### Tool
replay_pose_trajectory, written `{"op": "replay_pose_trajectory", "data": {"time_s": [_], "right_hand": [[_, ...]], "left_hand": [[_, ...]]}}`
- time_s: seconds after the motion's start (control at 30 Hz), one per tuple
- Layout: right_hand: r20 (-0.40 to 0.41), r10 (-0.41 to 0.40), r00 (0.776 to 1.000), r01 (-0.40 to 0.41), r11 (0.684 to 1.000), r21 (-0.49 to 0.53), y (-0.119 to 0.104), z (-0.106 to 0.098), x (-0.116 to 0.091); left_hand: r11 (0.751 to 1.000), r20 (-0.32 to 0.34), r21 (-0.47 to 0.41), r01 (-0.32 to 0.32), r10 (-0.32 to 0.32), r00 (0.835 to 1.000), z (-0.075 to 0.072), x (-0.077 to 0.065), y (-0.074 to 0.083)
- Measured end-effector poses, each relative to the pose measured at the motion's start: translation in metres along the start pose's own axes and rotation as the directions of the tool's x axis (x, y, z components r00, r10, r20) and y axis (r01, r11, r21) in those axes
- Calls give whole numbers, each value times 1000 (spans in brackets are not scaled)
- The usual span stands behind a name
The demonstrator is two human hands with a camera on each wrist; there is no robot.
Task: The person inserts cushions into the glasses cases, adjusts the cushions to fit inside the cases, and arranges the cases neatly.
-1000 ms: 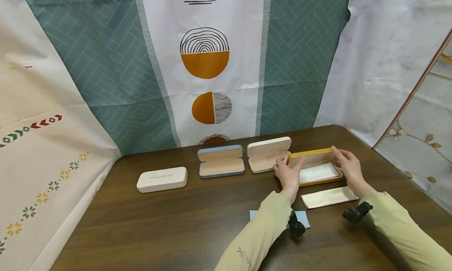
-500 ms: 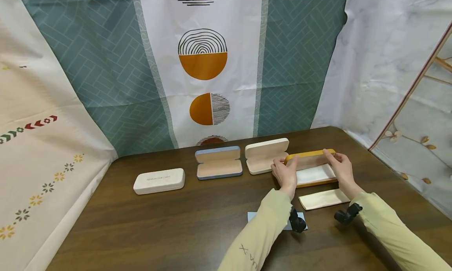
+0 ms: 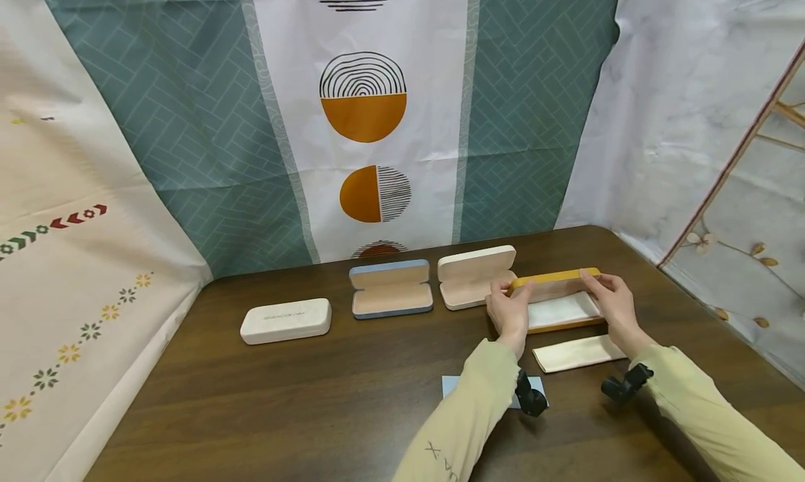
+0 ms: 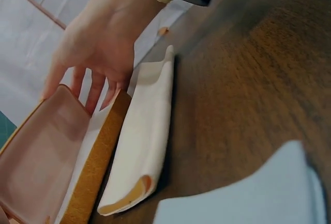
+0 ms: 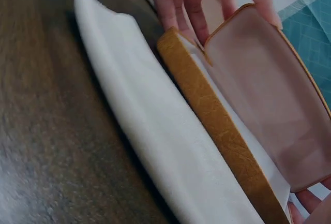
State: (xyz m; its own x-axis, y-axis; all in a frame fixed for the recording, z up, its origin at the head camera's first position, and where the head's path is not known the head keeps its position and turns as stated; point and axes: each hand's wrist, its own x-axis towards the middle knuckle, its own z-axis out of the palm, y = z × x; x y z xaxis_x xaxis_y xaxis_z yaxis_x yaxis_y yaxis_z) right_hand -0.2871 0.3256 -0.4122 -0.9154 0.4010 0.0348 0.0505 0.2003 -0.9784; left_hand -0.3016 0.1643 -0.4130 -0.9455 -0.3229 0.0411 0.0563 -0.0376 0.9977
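Observation:
A yellow glasses case (image 3: pixel 560 324) with its lid raised stands at the right of the table, a folded white cloth (image 3: pixel 562 309) lying inside. My left hand (image 3: pixel 510 313) holds its left end, and my right hand (image 3: pixel 613 306) holds the opposite end. In the right wrist view, the left hand's thumb lies on the rim of the pink-lined lid (image 5: pixel 274 94), with the other fingers down by the base's end. The left wrist view shows the right hand (image 4: pixel 101 53) placed likewise. Just in front lies a folded cream cloth (image 3: pixel 575 354), partly behind the right wrist.
A white glasses case (image 3: pixel 474 276) and a blue one (image 3: pixel 393 290) stand with lids raised, left of the yellow case. Farther left is a closed white case (image 3: pixel 286 321). A light blue cloth (image 3: pixel 449 384) lies partly under the left forearm in the head view.
The yellow case's lid has tipped slightly forward and lower. My right hand has moved a little inward along the lid's edge; the left keeps its place.

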Motion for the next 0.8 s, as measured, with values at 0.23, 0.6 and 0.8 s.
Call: {"op": "replay_pose_trajectory", "data": {"time_s": [0.23,0.6,0.8], "right_hand": [[54,-8,998,6,999,42,2,-12,2],[281,62,958,-57,998,-24,1,-29,0],[267,13,964,9,997,-82,-1,-33,2]], "left_hand": [[996,-9,-13,-85,85,996,-2,-4,-4],[990,25,26,-136,135,991,-9,-9,-9],[986,30,29,-162,161,986,-13,-8,-6]]}}
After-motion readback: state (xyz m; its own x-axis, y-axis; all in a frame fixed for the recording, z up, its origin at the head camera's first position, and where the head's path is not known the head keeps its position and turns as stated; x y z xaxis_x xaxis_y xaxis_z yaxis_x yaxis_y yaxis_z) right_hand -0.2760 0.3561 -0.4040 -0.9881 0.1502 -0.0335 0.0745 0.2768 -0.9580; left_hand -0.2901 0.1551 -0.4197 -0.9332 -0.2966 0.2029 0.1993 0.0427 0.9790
